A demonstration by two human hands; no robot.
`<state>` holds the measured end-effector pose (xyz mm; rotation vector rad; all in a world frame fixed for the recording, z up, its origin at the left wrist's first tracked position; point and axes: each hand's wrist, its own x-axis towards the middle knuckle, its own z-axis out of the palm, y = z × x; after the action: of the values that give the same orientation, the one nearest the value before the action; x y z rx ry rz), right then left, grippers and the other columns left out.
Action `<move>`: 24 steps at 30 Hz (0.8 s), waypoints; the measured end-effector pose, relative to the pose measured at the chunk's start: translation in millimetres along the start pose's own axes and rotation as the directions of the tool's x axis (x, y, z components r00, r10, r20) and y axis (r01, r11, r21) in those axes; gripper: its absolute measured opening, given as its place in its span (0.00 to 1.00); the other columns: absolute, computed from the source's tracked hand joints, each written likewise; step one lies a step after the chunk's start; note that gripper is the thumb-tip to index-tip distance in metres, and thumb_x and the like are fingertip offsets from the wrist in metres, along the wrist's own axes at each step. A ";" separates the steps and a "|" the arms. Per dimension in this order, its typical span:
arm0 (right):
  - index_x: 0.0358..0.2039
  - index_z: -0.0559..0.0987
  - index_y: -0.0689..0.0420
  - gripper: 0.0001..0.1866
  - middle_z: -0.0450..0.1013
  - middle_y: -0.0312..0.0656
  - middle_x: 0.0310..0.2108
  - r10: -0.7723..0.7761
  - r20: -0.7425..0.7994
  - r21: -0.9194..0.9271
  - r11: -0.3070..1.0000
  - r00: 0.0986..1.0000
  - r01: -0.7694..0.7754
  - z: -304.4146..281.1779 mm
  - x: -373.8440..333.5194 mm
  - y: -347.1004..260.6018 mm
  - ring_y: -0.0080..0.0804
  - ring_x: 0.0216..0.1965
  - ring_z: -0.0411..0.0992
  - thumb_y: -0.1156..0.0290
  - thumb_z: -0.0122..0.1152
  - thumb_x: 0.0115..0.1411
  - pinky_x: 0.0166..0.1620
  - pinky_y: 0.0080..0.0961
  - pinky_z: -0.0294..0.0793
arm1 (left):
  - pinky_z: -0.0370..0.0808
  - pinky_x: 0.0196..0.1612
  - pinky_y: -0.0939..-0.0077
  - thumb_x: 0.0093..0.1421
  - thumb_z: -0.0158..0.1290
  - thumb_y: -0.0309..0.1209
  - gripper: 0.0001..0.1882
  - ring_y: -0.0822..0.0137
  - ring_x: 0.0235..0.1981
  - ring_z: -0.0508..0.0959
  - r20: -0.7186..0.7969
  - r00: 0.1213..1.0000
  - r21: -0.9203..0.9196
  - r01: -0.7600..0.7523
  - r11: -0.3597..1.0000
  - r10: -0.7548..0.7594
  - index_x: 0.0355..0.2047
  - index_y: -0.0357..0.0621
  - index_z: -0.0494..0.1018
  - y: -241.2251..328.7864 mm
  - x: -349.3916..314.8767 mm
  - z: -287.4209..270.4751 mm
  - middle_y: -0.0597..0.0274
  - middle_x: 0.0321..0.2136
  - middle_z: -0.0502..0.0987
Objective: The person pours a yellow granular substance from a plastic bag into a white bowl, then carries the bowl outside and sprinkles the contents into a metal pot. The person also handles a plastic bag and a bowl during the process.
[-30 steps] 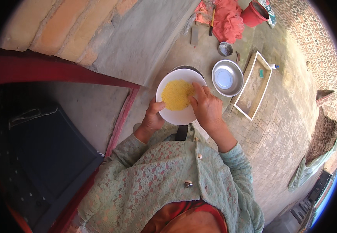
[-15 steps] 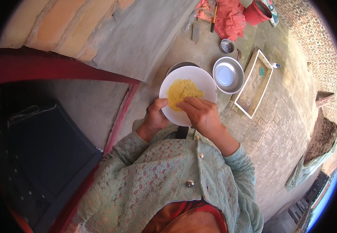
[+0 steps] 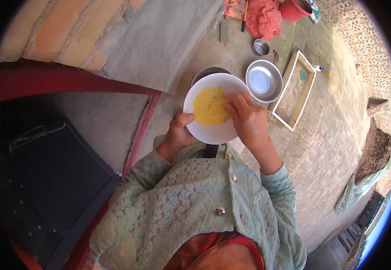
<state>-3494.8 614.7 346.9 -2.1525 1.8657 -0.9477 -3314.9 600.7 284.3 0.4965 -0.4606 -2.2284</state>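
Note:
A white bowl (image 3: 208, 134) with small yellow grains (image 3: 210, 108) in it is held in front of my chest. My left hand (image 3: 179, 132) grips its left rim, the thumb over the edge and the other fingers out of sight beneath. Over the right side of the bowl is my right hand (image 3: 251, 118), fingers bunched together at the edge of the grains. Whatever lies between those fingertips is too small to make out. Part of a round dark metal pot (image 3: 210, 70) shows behind the bowl's far rim.
Beyond the bowl on the floor stand a silver basin (image 3: 274, 74), a small metal bowl (image 3: 261, 47) and a white-edged rectangular trough (image 3: 304, 100). Farther off are a red bucket (image 3: 291, 11) and red sheeting (image 3: 264, 21). At left, a red frame (image 3: 138, 133) borders a doorway beside a wall (image 3: 159, 40).
My right hand has moved right, from the middle of the grains to their right edge. The grains now look more evenly spread. My left hand keeps its hold on the bowl.

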 end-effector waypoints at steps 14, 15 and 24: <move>0.29 0.77 0.52 0.05 0.71 0.36 0.24 0.137 0.114 -0.157 0.980 0.984 -0.118 20.6 -5.7 -9.1 0.37 0.23 0.73 0.70 0.60 0.50 0.26 0.31 0.72 | 0.66 0.53 0.70 0.48 0.49 0.39 0.36 0.63 0.50 0.70 -0.023 1.000 0.071 0.002 0.997 0.000 0.56 0.34 0.58 -0.8 -5.2 6.3 0.54 0.49 0.68; 0.29 0.76 0.52 0.05 0.71 0.36 0.24 0.136 0.115 -0.157 0.981 0.984 -0.118 21.3 -5.5 -8.5 0.37 0.23 0.73 0.70 0.60 0.50 0.26 0.31 0.72 | 0.66 0.53 0.70 0.48 0.49 0.39 0.36 0.64 0.50 0.70 -0.025 1.000 0.075 -0.004 0.997 0.006 0.56 0.34 0.58 -1.1 -4.9 6.7 0.54 0.49 0.68; 0.26 0.74 0.53 0.03 0.69 0.35 0.22 0.025 0.108 0.037 0.999 0.994 -0.030 6.4 -21.3 -19.7 0.35 0.21 0.72 0.71 0.60 0.51 0.22 0.29 0.71 | 0.67 0.53 0.69 0.49 0.47 0.40 0.34 0.62 0.49 0.71 -0.025 1.000 0.051 -0.009 0.999 0.010 0.55 0.33 0.59 -0.3 -4.6 0.7 0.52 0.48 0.70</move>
<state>-3475.5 637.0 343.7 -2.1056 1.8073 -0.8378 -3312.6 604.5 285.7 0.5478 -0.5059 -2.2032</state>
